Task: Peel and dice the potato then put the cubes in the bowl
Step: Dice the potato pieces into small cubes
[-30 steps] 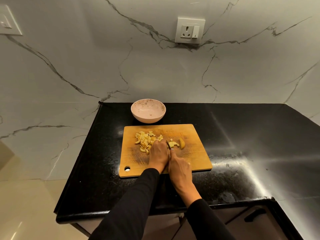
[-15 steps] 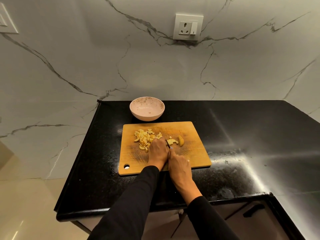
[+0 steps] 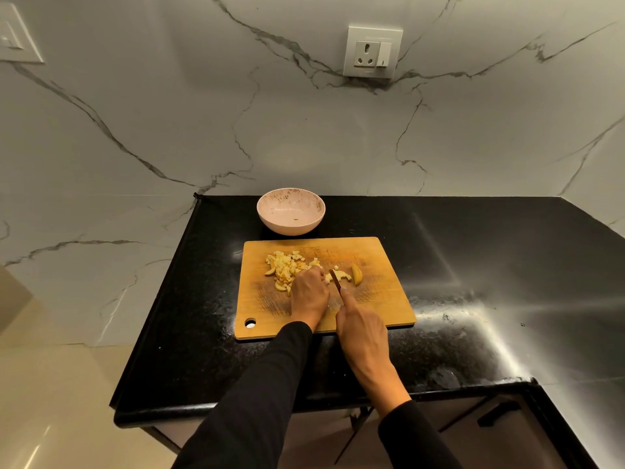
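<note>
- Centrally, a wooden cutting board point(image 3: 372, 299) is seen lying on a black countertop point(image 3: 473, 265), with a pale pink bowl point(image 3: 291, 211) set just behind it, probably so cubes can be moved across easily.
- A small knife point(image 3: 335, 279) is gripped by the right hand point(image 3: 363, 328), with the forefinger laid along the blade's back, likely for control.
- The left hand point(image 3: 309, 294) is curled, knuckles up, over potato pieces at the blade's left; whether a piece is actually pinched cannot be told, as the fingertips are hidden.
- A heap of diced potato cubes point(image 3: 285, 269) is seen left of that hand, apparently pushed aside to free the cutting spot.
- An uncut potato wedge point(image 3: 356, 275) is left just right of the blade.
- No cubes are seen in the bowl yet, so dicing is judged nearly finished.
</note>
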